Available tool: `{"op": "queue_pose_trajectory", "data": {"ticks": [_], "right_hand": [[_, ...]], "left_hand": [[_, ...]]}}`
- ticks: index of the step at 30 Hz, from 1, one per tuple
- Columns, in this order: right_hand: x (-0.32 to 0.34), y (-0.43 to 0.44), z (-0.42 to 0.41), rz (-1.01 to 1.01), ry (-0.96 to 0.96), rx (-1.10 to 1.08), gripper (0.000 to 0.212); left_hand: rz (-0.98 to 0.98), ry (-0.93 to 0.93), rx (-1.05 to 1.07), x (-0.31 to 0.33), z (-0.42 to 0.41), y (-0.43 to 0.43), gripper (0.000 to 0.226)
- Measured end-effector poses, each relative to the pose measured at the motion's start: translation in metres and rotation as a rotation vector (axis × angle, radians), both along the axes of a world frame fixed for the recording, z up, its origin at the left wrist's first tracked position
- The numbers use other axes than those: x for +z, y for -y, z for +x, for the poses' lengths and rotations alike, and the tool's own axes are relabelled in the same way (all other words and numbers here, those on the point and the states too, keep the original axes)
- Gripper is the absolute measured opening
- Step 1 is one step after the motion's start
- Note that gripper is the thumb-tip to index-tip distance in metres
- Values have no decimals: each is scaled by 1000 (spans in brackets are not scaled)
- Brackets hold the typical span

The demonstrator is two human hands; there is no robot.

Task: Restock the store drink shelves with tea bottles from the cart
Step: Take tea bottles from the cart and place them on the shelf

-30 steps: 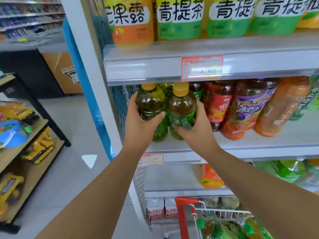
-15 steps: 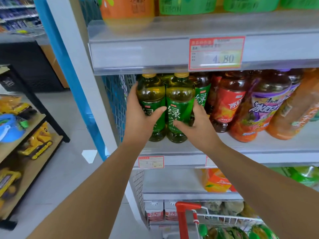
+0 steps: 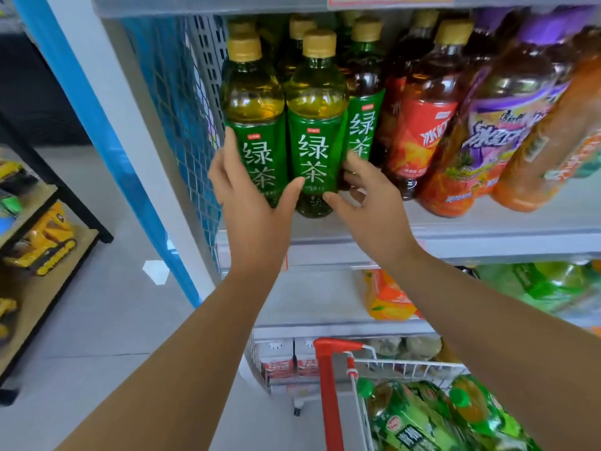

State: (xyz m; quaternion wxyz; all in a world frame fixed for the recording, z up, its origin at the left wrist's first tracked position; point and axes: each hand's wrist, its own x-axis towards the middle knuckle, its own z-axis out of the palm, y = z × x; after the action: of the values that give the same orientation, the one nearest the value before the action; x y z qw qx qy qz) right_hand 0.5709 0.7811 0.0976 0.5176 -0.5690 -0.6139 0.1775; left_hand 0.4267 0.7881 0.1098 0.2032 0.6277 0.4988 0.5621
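Clearly 绿茶 on both front bottles (image 3: 253, 102) (image 3: 317, 102)

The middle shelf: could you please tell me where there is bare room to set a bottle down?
A narrow bare strip on the middle shelf, before the red-label bottle and purple-label bottle. The lower shelf is bare left of the orange pack. Crowded: green tea bottles against the mesh panel.

The two front green tea bottles (image 3: 253, 125) stand touching, with the mesh side panel (image 3: 182, 102) close on their left and red-labelled bottles (image 3: 419, 125) crowding the right. A bare strip of shelf (image 3: 471, 222) lies in front; the rows behind look full.
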Motion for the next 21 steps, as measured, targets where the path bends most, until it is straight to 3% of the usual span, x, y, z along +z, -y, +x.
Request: {"op": "queue_pose_trajectory", "data": {"ticks": [4, 7, 10, 15, 21], "right_hand": [[-18, 51, 12, 76, 85, -95, 46], [-39, 102, 35, 19, 112, -107, 32], [-78, 159, 78, -142, 149, -134, 26], [-149, 247, 169, -535, 172, -376, 21], [-215, 312, 237, -959, -48, -658, 39]], "left_hand": [[139, -66, 44, -17, 19, 39, 67], [159, -109, -90, -41, 49, 77, 47], [104, -183, -271, -82, 84, 116, 37], [-144, -377, -468, -166, 126, 161, 33], [-405, -709, -598, -242, 143, 196, 34]]}}
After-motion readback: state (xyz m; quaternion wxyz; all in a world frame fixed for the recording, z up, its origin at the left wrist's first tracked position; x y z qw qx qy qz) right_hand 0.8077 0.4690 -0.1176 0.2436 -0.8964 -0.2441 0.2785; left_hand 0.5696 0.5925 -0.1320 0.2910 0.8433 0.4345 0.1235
